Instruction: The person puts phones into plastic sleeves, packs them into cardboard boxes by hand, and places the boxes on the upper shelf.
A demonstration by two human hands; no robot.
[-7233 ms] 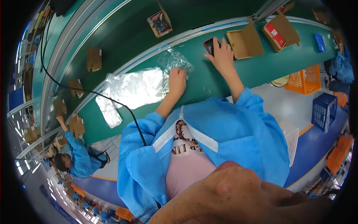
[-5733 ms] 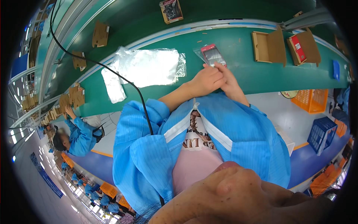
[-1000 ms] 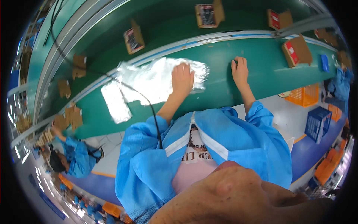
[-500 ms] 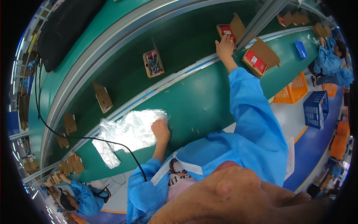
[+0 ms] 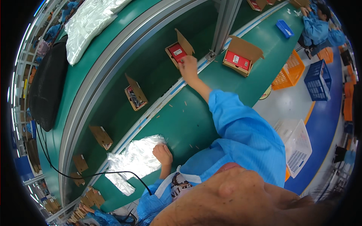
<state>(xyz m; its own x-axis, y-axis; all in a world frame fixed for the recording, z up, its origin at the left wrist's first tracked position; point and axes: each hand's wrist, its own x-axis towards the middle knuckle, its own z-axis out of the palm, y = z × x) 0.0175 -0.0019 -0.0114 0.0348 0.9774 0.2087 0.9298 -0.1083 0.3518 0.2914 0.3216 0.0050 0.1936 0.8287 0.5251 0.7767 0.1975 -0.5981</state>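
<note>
My right hand [image 5: 188, 69] reaches across the green bench to an open cardboard box [image 5: 174, 62] on the far side of the rail. Its fingers are closed at the near edge of that box, beside the red packet [image 5: 177, 52] inside it; the fingertips are partly hidden. My left hand [image 5: 163, 154] lies low at the right end of a shiny pile of clear plastic bags [image 5: 139, 155]. Its fingers are curled in on the bags' edge. A second open cardboard box [image 5: 236, 71], also holding a red packet [image 5: 238, 60], sits on the bench right of my right arm.
Beyond the rail [image 5: 158, 98] stand more open boxes, one with dark contents [image 5: 135, 98]. A metal post [image 5: 226, 26] rises right of my right hand. A black cable [image 5: 113, 172] crosses at left. Crates [image 5: 318, 81] stand on the floor at right, and co-workers [image 5: 318, 28] sit farther along.
The view has swung. My right hand and the far box with the red packet have shifted left, away from the post. My left hand stays at the bags.
</note>
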